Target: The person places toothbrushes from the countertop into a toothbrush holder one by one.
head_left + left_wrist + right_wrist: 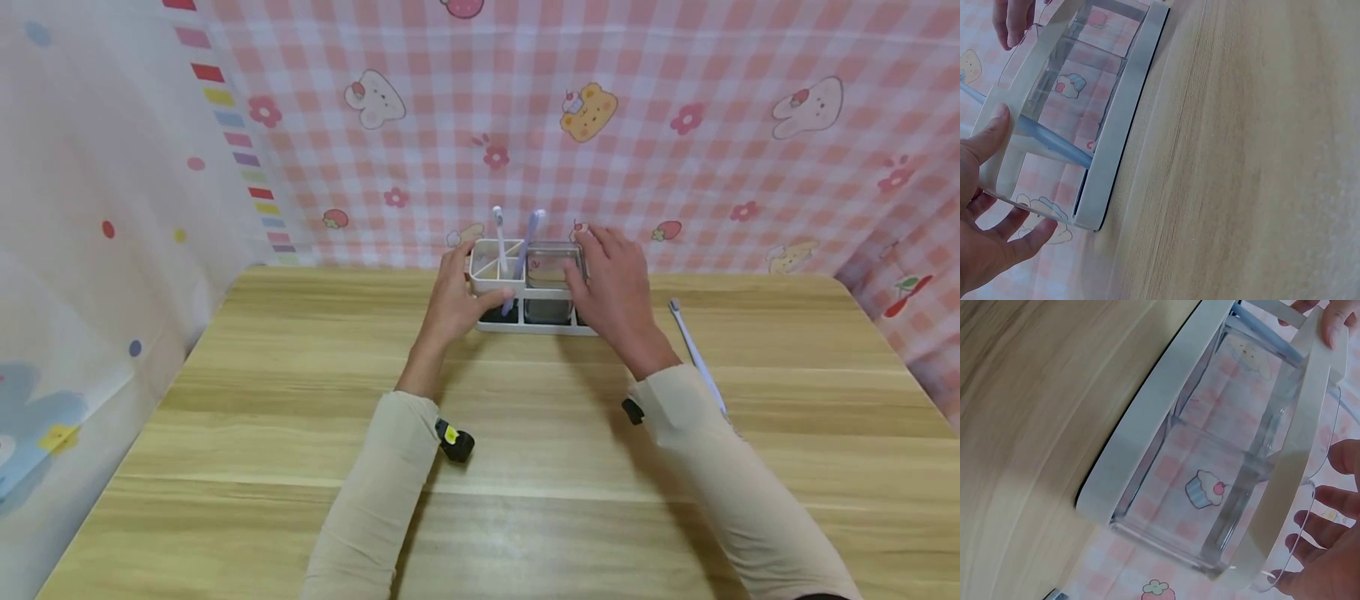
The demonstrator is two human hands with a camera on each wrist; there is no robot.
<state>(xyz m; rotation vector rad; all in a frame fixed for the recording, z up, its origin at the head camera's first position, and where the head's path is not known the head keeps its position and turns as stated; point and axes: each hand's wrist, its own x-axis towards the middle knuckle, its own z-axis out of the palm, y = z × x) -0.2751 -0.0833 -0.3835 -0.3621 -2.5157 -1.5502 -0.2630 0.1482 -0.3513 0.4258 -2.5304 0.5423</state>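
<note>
left hand (pixel 459 302): thumb on front rail, fingers spread round left end of white holder (pixel 534 327) | white holder: far middle of wooden table (pixel 300 433), holds two toothbrushes (pixel 517 250) and clear cup (pixel 553 265) | right hand (pixel 613 283): fingers spread, clasping holder's right end | loose toothbrush (pixel 693 354): flat on table, just right of right wrist

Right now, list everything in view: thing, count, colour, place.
holder: one, white frame with clear compartments, far middle of the table, between both hands.
upright toothbrushes: two, one white, one pale purple, standing in the holder's left part.
loose toothbrush: one, white, lying on the table right of the holder.
table: one, light wood.
backdrop: one, pink checked cloth with cartoon animals, behind the table.
left hand: one, gripping the holder's left end.
right hand: one, gripping the holder's right end.
</note>
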